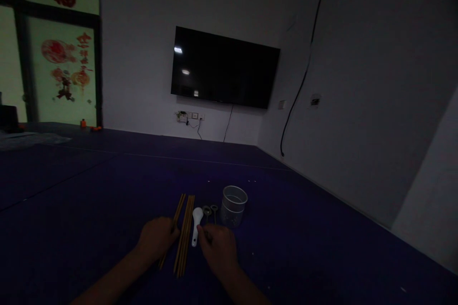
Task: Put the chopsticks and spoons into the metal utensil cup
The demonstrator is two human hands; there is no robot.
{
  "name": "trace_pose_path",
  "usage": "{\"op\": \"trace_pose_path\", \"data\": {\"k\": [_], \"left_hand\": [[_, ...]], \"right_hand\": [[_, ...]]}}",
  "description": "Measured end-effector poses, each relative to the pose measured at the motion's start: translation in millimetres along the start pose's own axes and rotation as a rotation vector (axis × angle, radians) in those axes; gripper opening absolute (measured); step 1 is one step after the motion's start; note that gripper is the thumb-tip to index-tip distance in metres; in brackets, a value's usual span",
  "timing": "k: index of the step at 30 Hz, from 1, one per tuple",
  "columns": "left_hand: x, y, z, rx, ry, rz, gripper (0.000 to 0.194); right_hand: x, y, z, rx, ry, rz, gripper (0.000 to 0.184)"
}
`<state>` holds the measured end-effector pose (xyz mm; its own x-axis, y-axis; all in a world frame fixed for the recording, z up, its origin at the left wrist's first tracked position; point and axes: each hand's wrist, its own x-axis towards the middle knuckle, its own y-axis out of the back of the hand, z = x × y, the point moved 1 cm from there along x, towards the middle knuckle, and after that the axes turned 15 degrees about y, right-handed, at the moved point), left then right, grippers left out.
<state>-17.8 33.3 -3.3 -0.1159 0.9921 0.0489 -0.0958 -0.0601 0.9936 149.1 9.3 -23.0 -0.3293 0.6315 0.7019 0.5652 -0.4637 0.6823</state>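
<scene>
My left hand [159,237] is closed around a couple of wooden chopsticks [179,208], which slant past its fingers over the dark mat. Just right of it lies a bundle of several more chopsticks [184,238], side by side. A white soup spoon [196,224] rests bowl-up beside the bundle. My right hand [219,246] is curled in a pinch where the handles of two small metal spoons [207,211] run down; its fingers hide the handle ends. The thumb is close to the white spoon's handle. Behind this hand stands an upright, open-topped metal cup [234,206].
The dark blue-purple mat [150,176] stretches to the walls. A television [225,69] hangs above wall sockets [189,116], and a black cable [298,90] dangles on the right wall. Small orange objects [83,124] sit near the glass door [60,71]. The room is dim.
</scene>
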Motion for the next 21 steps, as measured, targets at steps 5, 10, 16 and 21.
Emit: {"op": "trace_pose_path", "data": {"k": [5, 10, 16, 21], "left_hand": [[0.6, 2.3, 0.8, 0.027, -0.005, -0.008, 0.034], [1.0, 4.7, 1.7, 0.057, -0.013, -0.041, 0.035], [-3.1, 3.0, 2.6, 0.096, -0.007, -0.008, 0.037], [-7.9, 2.7, 6.6, 0.13, -0.007, 0.038, 0.037]], "right_hand": [[0.4, -1.6, 1.2, 0.0, -0.01, -0.013, 0.041], [-0.1, -0.8, 0.2, -0.006, 0.008, -0.027, 0.041], [-0.2, -0.3, -0.1, -0.014, 0.006, -0.028, 0.041], [0.2, -0.8, -0.1, 0.006, 0.003, -0.011, 0.042]]}}
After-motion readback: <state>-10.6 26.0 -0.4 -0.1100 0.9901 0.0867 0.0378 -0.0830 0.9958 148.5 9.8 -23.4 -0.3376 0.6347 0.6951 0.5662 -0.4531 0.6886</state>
